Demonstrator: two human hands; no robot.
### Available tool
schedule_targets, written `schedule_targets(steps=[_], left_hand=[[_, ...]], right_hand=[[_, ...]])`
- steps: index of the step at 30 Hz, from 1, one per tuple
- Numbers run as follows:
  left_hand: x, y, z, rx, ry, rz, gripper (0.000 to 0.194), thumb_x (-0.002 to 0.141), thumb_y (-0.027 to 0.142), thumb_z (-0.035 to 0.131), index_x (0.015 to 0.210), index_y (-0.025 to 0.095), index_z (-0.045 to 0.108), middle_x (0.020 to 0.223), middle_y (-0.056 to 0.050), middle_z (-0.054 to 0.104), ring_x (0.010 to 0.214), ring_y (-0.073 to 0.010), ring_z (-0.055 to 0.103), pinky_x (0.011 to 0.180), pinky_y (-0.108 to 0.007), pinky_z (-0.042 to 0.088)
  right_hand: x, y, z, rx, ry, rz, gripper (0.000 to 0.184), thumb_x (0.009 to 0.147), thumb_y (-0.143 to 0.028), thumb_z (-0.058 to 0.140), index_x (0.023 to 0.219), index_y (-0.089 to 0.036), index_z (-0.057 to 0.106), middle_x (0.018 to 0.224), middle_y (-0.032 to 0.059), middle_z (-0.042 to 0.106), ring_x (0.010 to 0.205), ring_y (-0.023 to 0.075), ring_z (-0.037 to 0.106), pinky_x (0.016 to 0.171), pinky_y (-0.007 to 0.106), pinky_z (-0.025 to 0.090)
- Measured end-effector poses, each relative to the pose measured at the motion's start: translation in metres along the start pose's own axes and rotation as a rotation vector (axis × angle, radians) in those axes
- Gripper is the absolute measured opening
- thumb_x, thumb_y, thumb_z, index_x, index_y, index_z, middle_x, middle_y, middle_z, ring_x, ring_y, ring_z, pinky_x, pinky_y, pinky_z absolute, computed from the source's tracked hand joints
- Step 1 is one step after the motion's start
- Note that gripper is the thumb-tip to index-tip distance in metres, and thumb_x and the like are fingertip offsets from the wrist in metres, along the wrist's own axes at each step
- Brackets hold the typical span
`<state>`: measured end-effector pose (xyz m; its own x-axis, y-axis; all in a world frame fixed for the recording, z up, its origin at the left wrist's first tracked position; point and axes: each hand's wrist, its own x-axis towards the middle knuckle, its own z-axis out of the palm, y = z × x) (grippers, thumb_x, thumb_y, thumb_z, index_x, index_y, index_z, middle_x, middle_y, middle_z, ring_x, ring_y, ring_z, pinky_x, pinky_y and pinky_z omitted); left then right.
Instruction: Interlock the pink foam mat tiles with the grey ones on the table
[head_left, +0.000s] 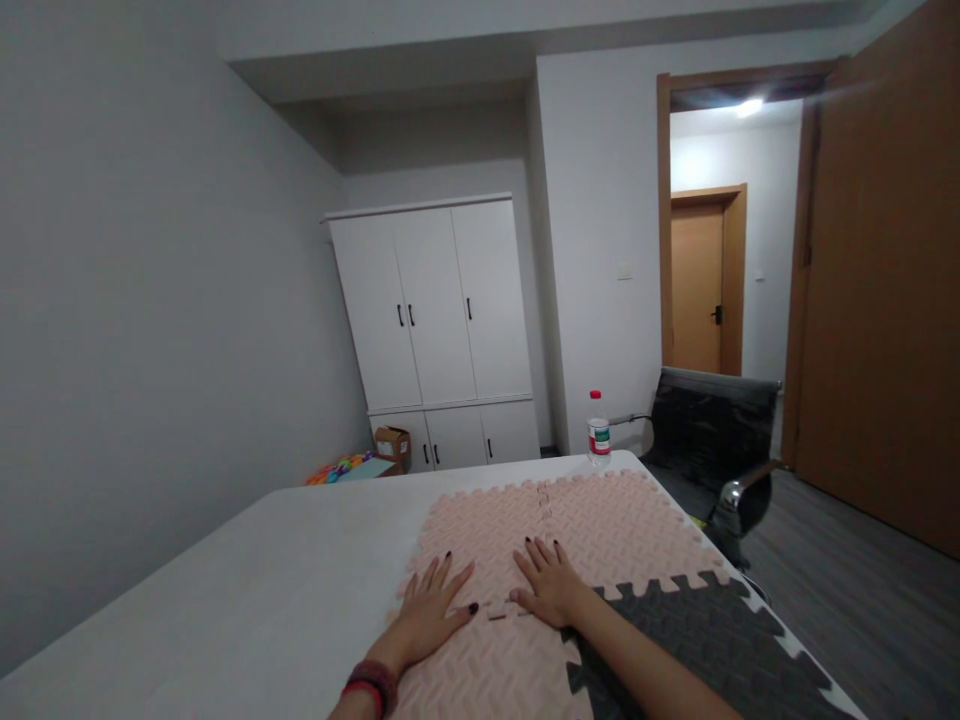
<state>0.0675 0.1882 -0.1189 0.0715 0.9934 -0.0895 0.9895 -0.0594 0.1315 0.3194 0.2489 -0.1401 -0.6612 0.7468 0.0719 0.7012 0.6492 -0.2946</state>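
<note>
My left hand [429, 618] lies palm down with fingers spread on the pink foam mat tiles [487, 530], close to their left edge. On the same pink foam, near the seam between tiles, my right hand [551, 585] rests flat, its fingers apart. Neither hand grasps anything. A dark grey foam mat tile [675, 640] with jigsaw edges lies under my right forearm and borders the pink tiles. Small openings show along the seam between my hands. Dark bands circle my left wrist.
The mats lie on a white table [247, 590]. A clear bottle [598, 435] with a red cap stands at its far right corner. Beyond are a black chair [709, 430], a white cabinet [435, 310], a cardboard box [394, 447] and an open wooden door [885, 280].
</note>
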Motion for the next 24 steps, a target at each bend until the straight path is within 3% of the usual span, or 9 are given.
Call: schedule_targets(steps=[5, 13, 17, 20, 24], left_hand=[[0.004, 0.007, 0.003, -0.005, -0.063, -0.085, 0.062, 0.081, 0.060, 0.026, 0.137, 0.038, 0.014, 0.151, -0.007, 0.008, 0.137, -0.0275, -0.002, 0.108, -0.055, 0.003], [-0.008, 0.029, 0.009, 0.066, 0.069, -0.116, 0.059, 0.084, 0.055, 0.019, 0.138, 0.032, 0.018, 0.150, -0.011, 0.013, 0.137, -0.0304, 0.007, 0.107, -0.056, 0.000], [-0.014, 0.040, 0.014, 0.029, 0.075, -0.177, 0.060, 0.084, 0.055, 0.016, 0.139, 0.032, 0.017, 0.150, -0.013, 0.014, 0.137, -0.0312, 0.008, 0.106, -0.057, 0.008], [-0.013, 0.043, 0.015, -0.008, 0.067, -0.214, 0.069, 0.078, 0.066, 0.019, 0.138, 0.032, 0.019, 0.150, -0.013, 0.014, 0.137, -0.0324, 0.006, 0.106, -0.060, 0.008], [-0.008, 0.044, 0.014, -0.049, 0.051, -0.239, 0.080, 0.071, 0.074, 0.024, 0.138, 0.030, 0.019, 0.150, -0.015, 0.011, 0.137, -0.0345, 0.002, 0.103, -0.064, 0.004]], right_hand=[[0.001, -0.006, 0.001, -0.001, -0.037, 0.035, 0.080, 0.083, -0.065, 0.010, 0.143, -0.013, 0.015, 0.149, 0.0173, 0.009, 0.136, 0.0309, 0.002, 0.107, 0.050, 0.005], [-0.006, -0.026, -0.004, -0.096, -0.001, 0.122, 0.074, 0.085, -0.063, 0.014, 0.143, -0.017, 0.018, 0.149, 0.0147, 0.014, 0.136, 0.0309, 0.010, 0.104, 0.058, 0.007], [-0.023, -0.039, -0.007, -0.112, 0.047, 0.105, 0.065, 0.089, -0.052, 0.012, 0.141, -0.016, 0.023, 0.148, 0.0150, 0.018, 0.136, 0.0279, 0.015, 0.104, 0.055, 0.012], [-0.041, -0.024, -0.018, -0.140, 0.064, 0.059, 0.059, 0.089, -0.049, 0.020, 0.139, -0.020, 0.028, 0.147, 0.0120, 0.023, 0.134, 0.0248, 0.020, 0.105, 0.050, 0.016], [-0.071, 0.039, -0.047, -0.215, 0.089, 0.088, 0.054, 0.087, -0.046, 0.030, 0.137, -0.025, 0.033, 0.146, 0.0069, 0.029, 0.135, 0.0214, 0.018, 0.107, 0.047, 0.011]])
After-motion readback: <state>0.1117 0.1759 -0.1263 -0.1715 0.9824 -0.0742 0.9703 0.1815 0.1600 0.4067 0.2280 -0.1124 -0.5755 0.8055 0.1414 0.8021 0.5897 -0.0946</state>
